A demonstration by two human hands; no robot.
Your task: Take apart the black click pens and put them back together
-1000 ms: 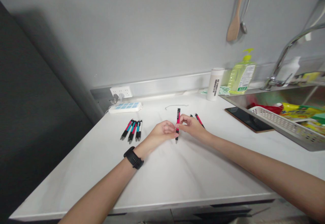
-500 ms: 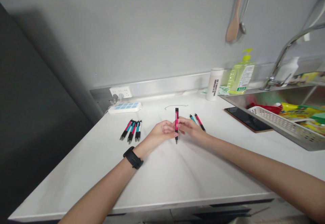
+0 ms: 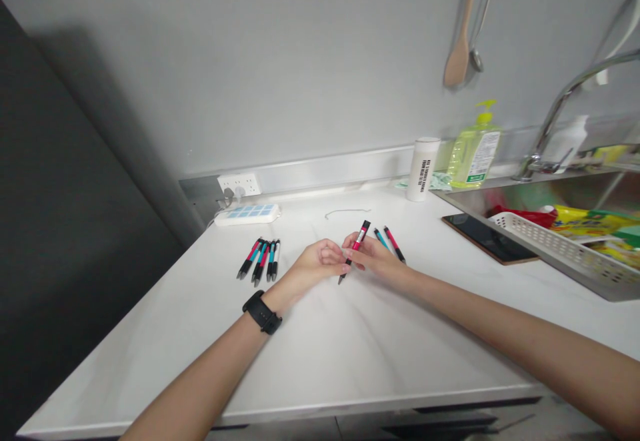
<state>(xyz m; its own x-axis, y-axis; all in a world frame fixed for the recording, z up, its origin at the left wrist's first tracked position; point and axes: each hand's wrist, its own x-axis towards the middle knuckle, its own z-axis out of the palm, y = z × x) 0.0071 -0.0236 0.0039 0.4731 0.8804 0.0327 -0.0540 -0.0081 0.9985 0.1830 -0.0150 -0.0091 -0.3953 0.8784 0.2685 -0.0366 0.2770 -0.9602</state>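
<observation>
A red and black pen (image 3: 357,245) is held above the counter, its top leaning right and its tip pointing down. My right hand (image 3: 376,257) pinches it around the middle of the barrel. From the other side my left hand (image 3: 320,259) has thumb and curled fingers closed at the pen's lower part. Just beyond my right hand lie a teal pen (image 3: 381,237) and another red pen (image 3: 394,242). Left of my left hand, several red, teal and white pens (image 3: 260,259) lie side by side in a group.
Behind the hands are a thin wire (image 3: 347,211), a power strip (image 3: 249,213) and a white canister (image 3: 423,170). To the right sit a soap bottle (image 3: 475,151), a phone (image 3: 487,236) and a sink with a white perforated basket (image 3: 565,248).
The red pen has gone from upright to tilted, its top swinging right and its tip slightly left. Both hands remain at the pen, almost in place.
</observation>
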